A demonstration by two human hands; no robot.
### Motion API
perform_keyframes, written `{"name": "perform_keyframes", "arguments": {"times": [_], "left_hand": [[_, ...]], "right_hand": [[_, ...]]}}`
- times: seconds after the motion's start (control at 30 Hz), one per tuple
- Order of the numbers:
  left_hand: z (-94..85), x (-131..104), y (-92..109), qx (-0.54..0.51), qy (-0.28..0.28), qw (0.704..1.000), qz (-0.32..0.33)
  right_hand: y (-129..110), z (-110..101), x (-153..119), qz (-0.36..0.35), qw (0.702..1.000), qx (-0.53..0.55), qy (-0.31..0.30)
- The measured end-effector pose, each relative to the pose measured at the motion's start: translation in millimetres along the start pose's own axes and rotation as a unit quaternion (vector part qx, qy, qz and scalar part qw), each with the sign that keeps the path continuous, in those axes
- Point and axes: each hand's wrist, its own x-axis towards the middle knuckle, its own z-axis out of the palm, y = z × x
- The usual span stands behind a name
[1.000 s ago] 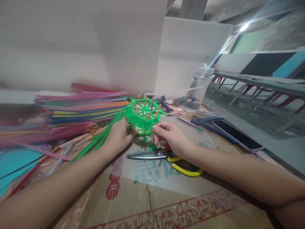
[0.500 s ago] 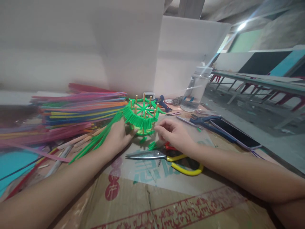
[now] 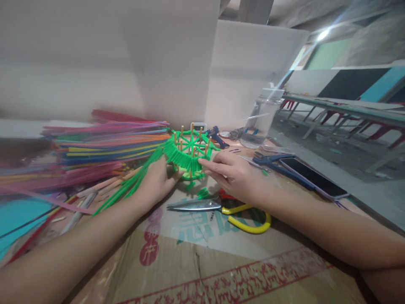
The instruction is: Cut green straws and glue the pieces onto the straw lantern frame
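A round frame of green pipe cleaners (image 3: 183,159) with upright wooden sticks stands on the cardboard, its spoked top facing up. My left hand (image 3: 157,176) is closed on its left side, thumb along the lower front edge and the other fingers partly hidden. On the right side, my right hand (image 3: 236,175) has its fingers stretched out, fingertips touching the green wrapped band. Scissors (image 3: 196,205) with yellow and red handles lie just below that hand. Short green pipe-cleaner offcuts (image 3: 203,194) rest between the frame and the scissors.
Bundles of coloured pipe cleaners (image 3: 110,143) cover the left side, with loose green ones (image 3: 126,190) beside my left wrist. Behind are a glue gun (image 3: 217,137) and a clear water bottle (image 3: 261,118). Pliers (image 3: 284,169) and a phone (image 3: 313,177) lie at the right edge.
My right hand has straightened its curled fingers and moved slightly left onto the green band. My left hand keeps its hold, and the frame stays in place.
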Motion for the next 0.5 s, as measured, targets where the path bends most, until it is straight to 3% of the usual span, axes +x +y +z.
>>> {"name": "perform_keyframes", "arguments": {"times": [0.27, 0.5], "left_hand": [[-0.5, -1.2, -1.5, 0.064, -0.02, 0.998, -0.004], [-0.7, -1.1, -0.6, 0.08, -0.001, 0.997, -0.006]], "right_hand": [[-4.5, -4.4, 4.8, 0.013, 0.999, 0.022, 0.037], [-6.7, -4.1, 8.4, 0.059, 0.998, -0.017, -0.031]]}}
